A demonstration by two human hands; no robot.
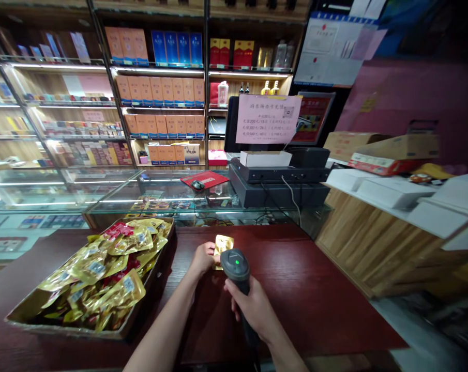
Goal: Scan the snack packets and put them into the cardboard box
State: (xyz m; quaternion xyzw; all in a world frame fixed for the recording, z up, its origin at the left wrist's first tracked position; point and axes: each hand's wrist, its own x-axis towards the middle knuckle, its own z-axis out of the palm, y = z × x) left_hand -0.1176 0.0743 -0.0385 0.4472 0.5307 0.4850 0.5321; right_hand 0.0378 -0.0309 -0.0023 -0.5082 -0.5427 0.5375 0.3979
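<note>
My right hand (251, 305) is closed around the handle of a black barcode scanner (236, 264), whose top shows a small green light. The scanner's head points away from me toward a small gold foil packet (224, 243). My left hand (204, 258) has its fingers closed on the left edge of that packet, just above the dark red table. Part of the packet is hidden behind the scanner. To the left lies a shallow cardboard tray (73, 331) heaped with gold packets (97, 266) bearing printed codes, with a few red packets (119, 231) among them.
Beyond the table (296, 289) stands a glass display counter (160, 199) with a red mouse pad (206, 180) and a computer mouse. A black cash drawer (280, 188) sits under a monitor with a pink sign (268, 119). White boxes (392, 191) line a wooden counter at right.
</note>
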